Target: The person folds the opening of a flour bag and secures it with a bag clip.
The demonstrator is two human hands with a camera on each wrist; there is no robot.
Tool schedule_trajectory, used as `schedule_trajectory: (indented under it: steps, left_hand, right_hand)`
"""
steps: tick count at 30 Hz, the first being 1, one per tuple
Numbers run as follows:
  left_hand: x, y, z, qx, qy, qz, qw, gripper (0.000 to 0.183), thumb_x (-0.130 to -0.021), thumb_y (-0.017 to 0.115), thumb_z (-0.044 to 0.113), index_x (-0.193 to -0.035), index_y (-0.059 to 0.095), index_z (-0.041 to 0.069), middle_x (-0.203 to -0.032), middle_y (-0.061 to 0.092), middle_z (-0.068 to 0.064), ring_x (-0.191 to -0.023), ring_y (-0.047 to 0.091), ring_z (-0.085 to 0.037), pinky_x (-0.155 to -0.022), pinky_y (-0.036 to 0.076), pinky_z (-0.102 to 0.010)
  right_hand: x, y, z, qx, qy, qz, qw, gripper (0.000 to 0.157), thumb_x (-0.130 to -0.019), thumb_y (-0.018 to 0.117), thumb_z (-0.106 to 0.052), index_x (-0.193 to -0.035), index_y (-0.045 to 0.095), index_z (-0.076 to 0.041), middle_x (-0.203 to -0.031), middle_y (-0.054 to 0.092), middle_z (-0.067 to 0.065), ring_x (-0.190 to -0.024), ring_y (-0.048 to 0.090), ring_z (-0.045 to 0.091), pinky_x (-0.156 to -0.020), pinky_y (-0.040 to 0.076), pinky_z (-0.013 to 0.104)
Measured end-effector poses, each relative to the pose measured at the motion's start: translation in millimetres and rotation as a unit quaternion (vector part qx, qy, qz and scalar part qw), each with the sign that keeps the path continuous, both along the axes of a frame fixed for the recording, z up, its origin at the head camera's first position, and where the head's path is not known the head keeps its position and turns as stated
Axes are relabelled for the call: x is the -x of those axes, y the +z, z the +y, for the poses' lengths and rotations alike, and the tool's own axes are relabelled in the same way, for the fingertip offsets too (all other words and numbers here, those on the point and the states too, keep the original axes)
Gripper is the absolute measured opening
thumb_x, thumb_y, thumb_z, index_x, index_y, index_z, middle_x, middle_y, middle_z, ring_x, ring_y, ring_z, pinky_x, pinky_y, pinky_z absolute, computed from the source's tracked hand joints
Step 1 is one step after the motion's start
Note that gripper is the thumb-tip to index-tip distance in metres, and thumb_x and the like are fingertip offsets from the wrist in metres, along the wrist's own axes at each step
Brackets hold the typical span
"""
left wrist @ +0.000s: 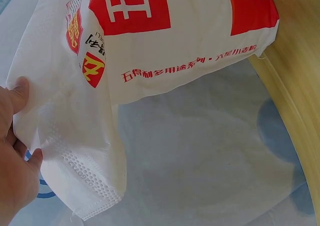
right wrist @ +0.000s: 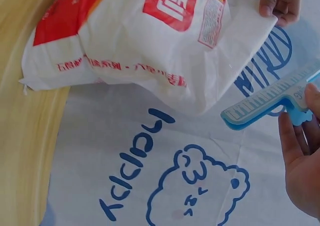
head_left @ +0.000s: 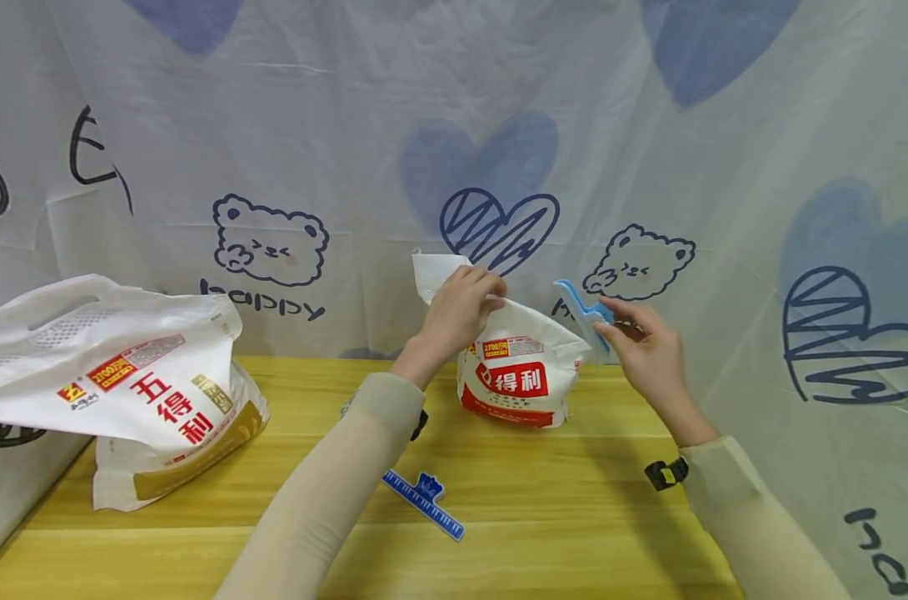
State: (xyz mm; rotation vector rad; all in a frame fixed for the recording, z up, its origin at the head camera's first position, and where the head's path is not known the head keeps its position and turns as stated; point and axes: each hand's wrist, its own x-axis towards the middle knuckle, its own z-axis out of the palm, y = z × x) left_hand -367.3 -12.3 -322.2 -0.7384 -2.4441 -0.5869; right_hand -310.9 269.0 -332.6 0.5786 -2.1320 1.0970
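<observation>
A white flour bag [head_left: 521, 375] with red print stands at the table's back, its top folded over to the left. My left hand [head_left: 465, 304] pinches the folded top edge; in the left wrist view the thumb and fingers grip the white plastic near the perforated strip. To the right of the bag, my right hand [head_left: 645, 342] holds a light blue clip [head_left: 585, 315] with a piano-key pattern by its handle. The right wrist view shows the clip [right wrist: 260, 103] beside the bag's edge, apart from it.
A dark blue piano-key clip [head_left: 424, 502] lies on the wooden table [head_left: 559, 517] in front of the bag. At the left leans a larger white flour bag [head_left: 162, 392] with a gold base. Behind everything hangs a printed cloth [head_left: 349, 167] with hearts and bears.
</observation>
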Motion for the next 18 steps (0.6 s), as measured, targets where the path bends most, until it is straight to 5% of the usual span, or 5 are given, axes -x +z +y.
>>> schedule_trajectory:
  steps: [18]
  left_hand:
    - [-1.7,0.8,-0.2,0.0,0.0,-0.003,1.0,0.016,-0.103,0.066,0.02,-0.117,0.068,0.014,-0.12,0.068,-0.001,-0.118,0.056,-0.021,-0.105,0.049,-0.033]
  right_hand:
    - [21.7,21.3,-5.0,-0.055,0.004,-0.042,0.998,0.023,-0.089,0.081,-0.003,-0.112,0.078,0.0,-0.102,0.075,0.015,-0.083,0.062,-0.013,-0.074,0.055,0.008]
